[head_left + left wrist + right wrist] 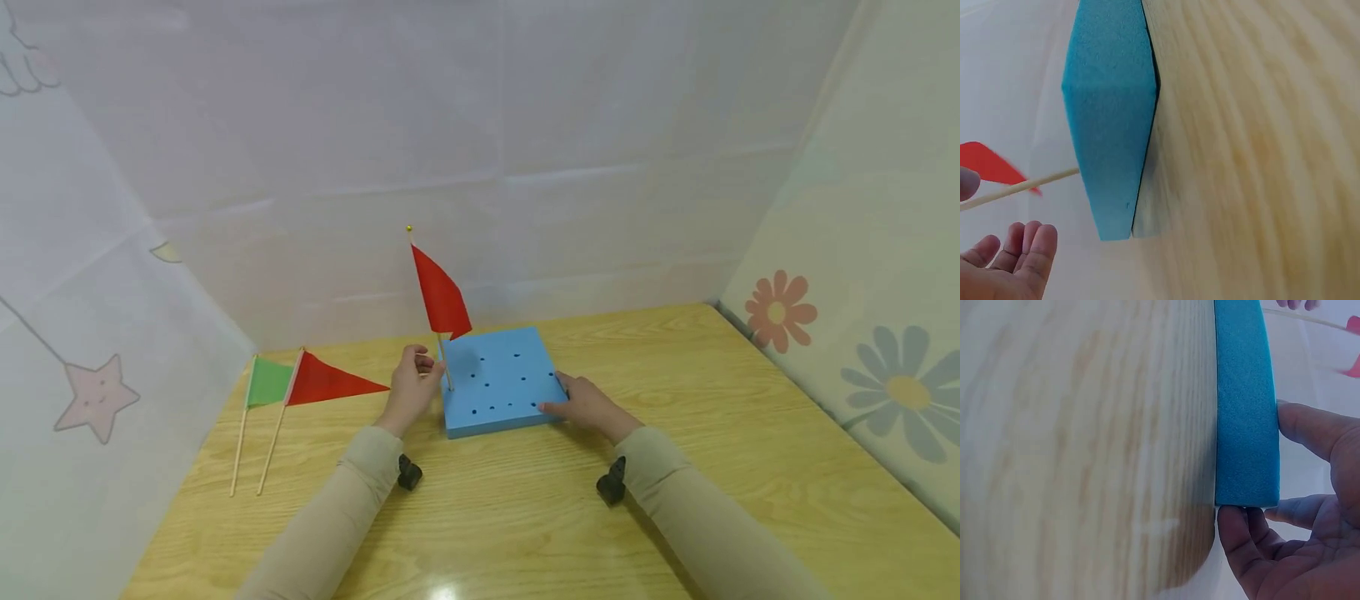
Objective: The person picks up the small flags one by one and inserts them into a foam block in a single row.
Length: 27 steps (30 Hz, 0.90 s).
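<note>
A blue foam block [502, 393] with several small holes lies flat on the table. Standing in a hole near its left edge is a red flag [437, 292] on a thin wooden stick [1054, 177], tilted a little left and topped by a gold bead. My left hand [411, 388] is beside that stick, its fingers loosely bent and apart from the thumb, with the stick passing close to the thumb in the left wrist view. My right hand [591, 407] holds the block's right side near the front corner, thumb [1310, 428] on the top face and fingers against the side.
To the left, a green flag [267, 382] and a red pennant [326, 382] lie on the wooden table [510, 517], side by side. Pale cloth walls [585, 217] with printed flowers and a star enclose the table at the back and both sides.
</note>
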Available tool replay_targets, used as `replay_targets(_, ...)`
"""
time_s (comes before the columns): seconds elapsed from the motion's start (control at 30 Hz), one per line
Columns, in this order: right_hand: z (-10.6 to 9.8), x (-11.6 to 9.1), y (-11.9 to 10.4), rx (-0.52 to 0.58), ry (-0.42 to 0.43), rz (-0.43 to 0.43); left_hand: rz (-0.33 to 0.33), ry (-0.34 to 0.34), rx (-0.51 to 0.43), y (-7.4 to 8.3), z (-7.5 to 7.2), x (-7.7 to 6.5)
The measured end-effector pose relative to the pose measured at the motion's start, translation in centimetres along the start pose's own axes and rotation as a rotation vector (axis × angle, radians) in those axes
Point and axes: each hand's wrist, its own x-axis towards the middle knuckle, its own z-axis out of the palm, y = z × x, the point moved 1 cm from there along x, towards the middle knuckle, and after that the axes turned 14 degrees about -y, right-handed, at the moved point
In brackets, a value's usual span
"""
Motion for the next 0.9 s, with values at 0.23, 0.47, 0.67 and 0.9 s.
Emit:
replay_targets(0.23, -0.2, -0.3, -0.3, -0.004, -0.008, -0.005, -0.022, -0.024, 0.012, -0.3, -1.5, -1.3)
replay_targets(0.47, 0.0, -0.5, -0.4, -0.003, -0.017, -0.004, -0.069, -0.072, 0.014, -1.3, -3.1, -2.8)
replay_targets(0.67, 0.0, -0.4, -0.2, -0.007, -0.021, -0.001, -0.101, -0.089, 0.04, -1.6, -5.1, -4.1)
replay_targets(0.9, -0.2, -0.5, -0.5, -0.008, -0.026, 0.001, -0.151, -0.074, 0.068, -2.0, -7.3, -5.4)
